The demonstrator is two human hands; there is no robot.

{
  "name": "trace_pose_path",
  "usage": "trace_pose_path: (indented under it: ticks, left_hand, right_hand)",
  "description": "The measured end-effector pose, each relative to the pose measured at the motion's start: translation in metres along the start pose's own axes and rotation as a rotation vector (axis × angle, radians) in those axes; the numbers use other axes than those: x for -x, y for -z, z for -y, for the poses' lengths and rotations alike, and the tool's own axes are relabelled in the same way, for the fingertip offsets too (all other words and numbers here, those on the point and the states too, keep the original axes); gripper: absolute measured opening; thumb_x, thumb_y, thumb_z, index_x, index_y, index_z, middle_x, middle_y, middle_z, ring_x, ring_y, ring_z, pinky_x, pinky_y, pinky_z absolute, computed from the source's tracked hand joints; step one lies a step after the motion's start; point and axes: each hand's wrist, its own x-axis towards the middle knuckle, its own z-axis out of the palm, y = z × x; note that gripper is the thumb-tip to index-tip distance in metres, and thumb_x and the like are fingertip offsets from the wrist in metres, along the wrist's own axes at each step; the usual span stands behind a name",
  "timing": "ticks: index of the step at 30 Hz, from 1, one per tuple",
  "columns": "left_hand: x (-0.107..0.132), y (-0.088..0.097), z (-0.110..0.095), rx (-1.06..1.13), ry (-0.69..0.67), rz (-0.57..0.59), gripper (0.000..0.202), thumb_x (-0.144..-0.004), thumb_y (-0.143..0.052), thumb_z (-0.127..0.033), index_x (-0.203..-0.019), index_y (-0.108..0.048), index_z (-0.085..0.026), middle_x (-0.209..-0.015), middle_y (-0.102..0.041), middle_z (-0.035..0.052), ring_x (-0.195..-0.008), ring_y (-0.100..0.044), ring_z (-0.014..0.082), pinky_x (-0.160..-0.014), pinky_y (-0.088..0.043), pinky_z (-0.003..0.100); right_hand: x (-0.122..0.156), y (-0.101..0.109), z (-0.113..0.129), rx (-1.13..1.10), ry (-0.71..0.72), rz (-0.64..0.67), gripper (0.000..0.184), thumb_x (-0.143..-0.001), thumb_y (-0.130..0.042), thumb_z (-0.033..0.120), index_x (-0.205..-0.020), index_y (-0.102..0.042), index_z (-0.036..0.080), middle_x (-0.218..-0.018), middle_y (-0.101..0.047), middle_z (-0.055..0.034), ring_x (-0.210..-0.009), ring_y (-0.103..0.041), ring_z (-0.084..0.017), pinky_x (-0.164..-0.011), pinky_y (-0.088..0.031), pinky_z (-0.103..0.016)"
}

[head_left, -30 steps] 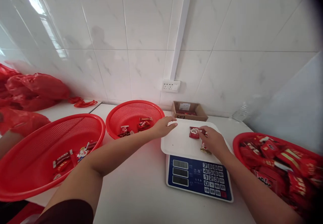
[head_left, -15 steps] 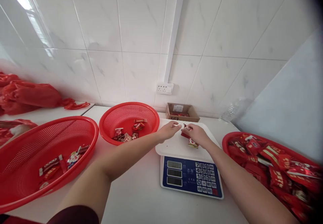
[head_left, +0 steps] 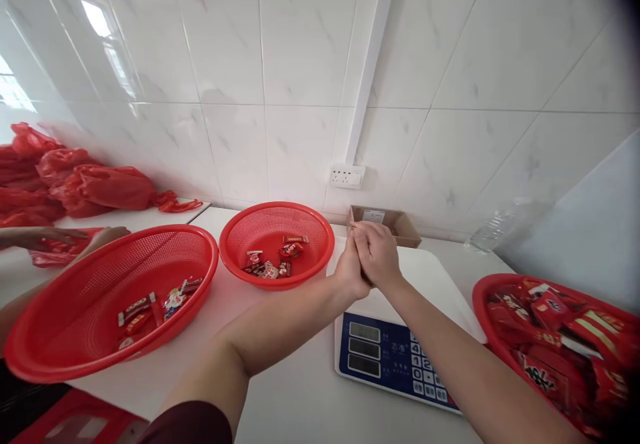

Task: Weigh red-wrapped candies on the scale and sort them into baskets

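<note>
My left hand [head_left: 352, 272] and my right hand [head_left: 379, 252] are cupped together above the white tray [head_left: 433, 284] of a weighing scale. Their fingers close round the wrapped candies, which are mostly hidden; only a dark sliver shows beneath my right palm. Below them lies the scale's blue keypad panel [head_left: 395, 347], partly covered by my right forearm. Left of my hands, a round red basket [head_left: 275, 214] holds several small wrapped candies [head_left: 271, 269].
A larger red basket [head_left: 113, 251] with several candies stands at left, beside a co-worker's hands [head_left: 47, 236] and red bags [head_left: 107, 187]. Behind my hands is a cardboard box [head_left: 407, 231]. At right are a red basket [head_left: 483, 291] full of red packets and a clear plastic container [head_left: 495, 227].
My right hand has lifted the candies off the scale tray, and my two hands have come together round them. The view has turned left, bringing a co-worker's hands in.
</note>
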Motion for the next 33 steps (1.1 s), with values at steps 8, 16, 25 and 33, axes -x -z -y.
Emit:
trace_pose_path:
  ticks: [8, 16, 25, 33]
  left_hand:
    - [-0.003, 0.012, -0.034, -0.159, -0.095, -0.174, 0.040, -0.086, -0.048, -0.055, -0.092, -0.064, -0.018, -0.097, -0.068, 0.0063, -0.094, -0.064, 0.0190, -0.077, -0.052, 0.027]
    - [0.001, 0.019, -0.024, -0.310, -0.201, -0.227, 0.032, -0.088, -0.050, -0.047, -0.079, -0.060, -0.018, -0.067, -0.062, 0.0004, -0.056, -0.057, 0.0109, -0.051, -0.044, 0.021]
    - [-0.023, 0.055, -0.076, -0.443, -0.226, -0.368, 0.032, -0.087, -0.052, -0.049, -0.080, -0.055, -0.018, -0.060, -0.052, -0.0033, -0.040, -0.039, 0.0045, -0.039, -0.030, 0.017]
    - [-0.051, 0.111, -0.140, -0.673, -0.127, -0.586, 0.034, -0.092, -0.046, -0.044, -0.110, -0.057, -0.017, -0.104, -0.062, 0.0097, -0.085, -0.061, 0.0181, -0.068, -0.054, 0.033]
  right_hand:
    - [-0.009, -0.023, 0.015, -0.193, -0.148, 0.085, 0.055, -0.090, -0.032, 0.053, -0.125, -0.052, 0.014, -0.125, -0.056, -0.0145, -0.116, -0.050, -0.027, -0.098, -0.039, -0.046]
    - [-0.007, -0.032, 0.012, -0.230, -0.254, 0.082, 0.058, -0.088, -0.031, 0.056, -0.123, -0.054, 0.016, -0.125, -0.055, -0.0144, -0.119, -0.047, -0.026, -0.102, -0.037, -0.047]
    - [-0.002, -0.008, 0.010, -0.389, -0.395, 0.241, 0.069, -0.084, -0.034, 0.066, -0.132, -0.045, 0.018, -0.136, -0.046, -0.0151, -0.124, -0.044, -0.027, -0.102, -0.038, -0.045]
    - [0.008, 0.030, 0.002, -0.429, -0.435, 0.211, 0.056, -0.085, -0.041, 0.064, -0.126, -0.049, 0.026, -0.132, -0.051, -0.0107, -0.122, -0.047, -0.026, -0.099, -0.041, -0.047]
